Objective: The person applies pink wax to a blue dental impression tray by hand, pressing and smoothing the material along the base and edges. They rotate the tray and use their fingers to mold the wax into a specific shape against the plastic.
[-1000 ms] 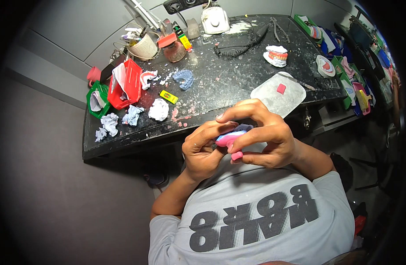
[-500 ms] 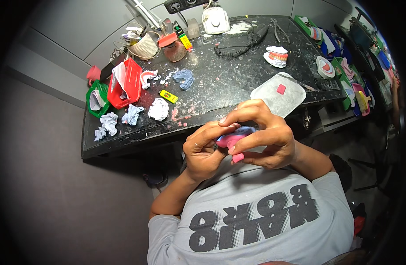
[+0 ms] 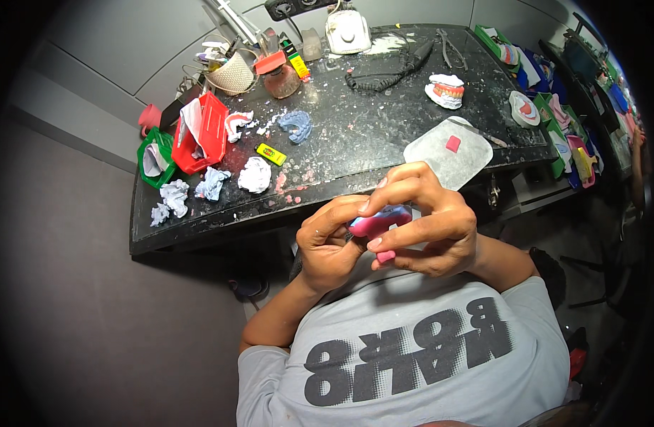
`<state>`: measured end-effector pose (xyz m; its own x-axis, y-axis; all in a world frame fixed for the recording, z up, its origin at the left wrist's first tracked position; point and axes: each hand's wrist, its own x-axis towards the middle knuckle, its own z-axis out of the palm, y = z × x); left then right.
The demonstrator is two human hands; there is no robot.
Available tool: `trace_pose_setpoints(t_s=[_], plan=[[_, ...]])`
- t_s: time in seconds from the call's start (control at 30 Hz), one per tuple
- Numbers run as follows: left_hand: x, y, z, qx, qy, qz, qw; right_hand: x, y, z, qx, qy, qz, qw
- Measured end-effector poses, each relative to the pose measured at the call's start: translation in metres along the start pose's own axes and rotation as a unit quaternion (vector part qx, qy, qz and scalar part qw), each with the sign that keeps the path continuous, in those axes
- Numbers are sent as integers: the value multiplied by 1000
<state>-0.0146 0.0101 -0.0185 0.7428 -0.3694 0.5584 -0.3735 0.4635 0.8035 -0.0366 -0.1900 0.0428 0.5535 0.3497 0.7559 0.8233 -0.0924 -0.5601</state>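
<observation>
Between my hands, above my lap and just in front of the bench, is a blue dental cast with pink wax (image 3: 373, 226) on it. My left hand (image 3: 330, 242) is closed round its left side. My right hand (image 3: 430, 224) arches over it, fingers curled on the far and right side. A pink stub of wax (image 3: 386, 256) sticks out below my right thumb and fingers; whether it joins the wax on the cast is hidden. A translucent grey sheet with a rounded outline (image 3: 430, 153) lies beyond my right hand, with a small pink wax piece (image 3: 453, 144) on it.
On the black bench (image 3: 355, 142) stand a toothed denture model (image 3: 446, 92), a blue cast (image 3: 296, 127), a yellow lighter (image 3: 271, 154) and crumpled paper (image 3: 256, 175). Red (image 3: 206, 135) and green (image 3: 156, 160) trays sit at left. A knife (image 3: 483, 132) lies by the sheet.
The cast has tilted slightly in my fingers, showing more of its pink wax. My right hand has shifted a little, and the pink stub sits slightly lower.
</observation>
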Motion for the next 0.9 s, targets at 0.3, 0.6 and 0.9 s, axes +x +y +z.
trace_pose_setpoints(t_s=[0.3, 0.6, 0.9], plan=[[0, 2, -1, 5, -6, -34, 999, 2, -2, 1, 0, 11, -15, 1000], [0, 3, 0, 21, -2, -26, 999, 4, -7, 2, -10, 7, 12, 1000], [0, -1, -1, 30, -3, -23, 999, 2, -1, 1, -21, -6, -11, 1000]])
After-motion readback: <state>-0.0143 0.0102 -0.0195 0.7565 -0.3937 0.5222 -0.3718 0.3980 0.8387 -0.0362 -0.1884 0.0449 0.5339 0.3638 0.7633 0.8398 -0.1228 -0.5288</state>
